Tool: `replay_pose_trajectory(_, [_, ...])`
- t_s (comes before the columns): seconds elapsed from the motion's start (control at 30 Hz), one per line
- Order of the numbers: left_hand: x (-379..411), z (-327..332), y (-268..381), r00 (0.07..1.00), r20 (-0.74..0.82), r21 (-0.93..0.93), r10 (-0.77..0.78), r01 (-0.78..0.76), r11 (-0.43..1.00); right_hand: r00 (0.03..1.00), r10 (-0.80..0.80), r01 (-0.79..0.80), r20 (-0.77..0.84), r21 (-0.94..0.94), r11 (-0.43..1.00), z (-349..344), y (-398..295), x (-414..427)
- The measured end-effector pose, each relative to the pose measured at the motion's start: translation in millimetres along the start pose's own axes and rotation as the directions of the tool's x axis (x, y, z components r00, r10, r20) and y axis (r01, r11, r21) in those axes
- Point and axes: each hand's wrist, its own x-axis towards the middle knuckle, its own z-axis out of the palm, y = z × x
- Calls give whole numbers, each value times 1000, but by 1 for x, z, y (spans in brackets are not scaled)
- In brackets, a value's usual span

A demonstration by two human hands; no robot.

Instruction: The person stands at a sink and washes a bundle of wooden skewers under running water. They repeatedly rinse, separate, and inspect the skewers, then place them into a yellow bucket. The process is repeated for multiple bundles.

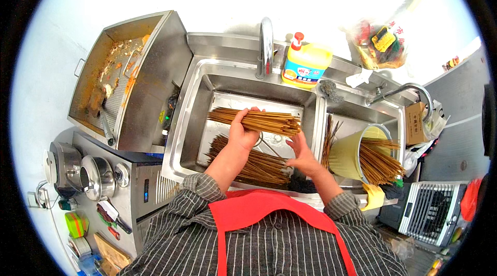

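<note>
My left hand point(244, 130) grips a bundle of thin brown sticks point(268, 121) above the larger basin of a stainless steel sink point(194, 82). At the bundle's right end is my right hand point(302, 151), its fingers apart; whether a fingertip touches the stick ends cannot be told. A larger heap of darker sticks point(256, 165) lies below in the same basin, with a thin metal wire loop point(271, 148) over it. In the smaller basin a yellowish bucket point(345, 155) lies tilted with many sticks point(378, 161) jutting from its mouth. More sticks point(330, 140) lean beside it.
Behind the basins stand a curved faucet point(266, 48), a yellow detergent bottle point(306, 64) and a steel wool scourer point(331, 90). A second faucet point(404, 89) arches at right. A soiled steel fryer-like tank point(151, 82) stands at left, near a steel kettle point(99, 179) and a cleaver point(110, 212).
</note>
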Motion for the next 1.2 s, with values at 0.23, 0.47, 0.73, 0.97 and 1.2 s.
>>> replay_pose_trajectory(0.23, [-13, -7, -45, 985, -24, 210, -170, 171, 963, 930, -242, 256, -276, 17, 967, 49, -39, 34])
replay_pose_trajectory(0.47, [-32, -49, -23, 899, -93, 416, -428, 425, 804, 837, -232, 295, -496, 52, 954, 19, -22, 48])
replay_pose_trajectory(0.73, [-70, -126, 39, 964, -200, 451, -176, 250, 857, 785, -202, 62, -586, -251, 966, -29, 83, 53])
replay_pose_trajectory(0.97, [-78, -128, 25, 968, -171, 492, -181, 243, 836, 788, -208, 116, -580, -191, 975, -33, 85, 67])
replay_pose_trajectory(1.2, [-56, -99, -14, 919, -153, 642, -364, 372, 670, 645, -4, 304, -765, 252, 919, -51, 58, 45])
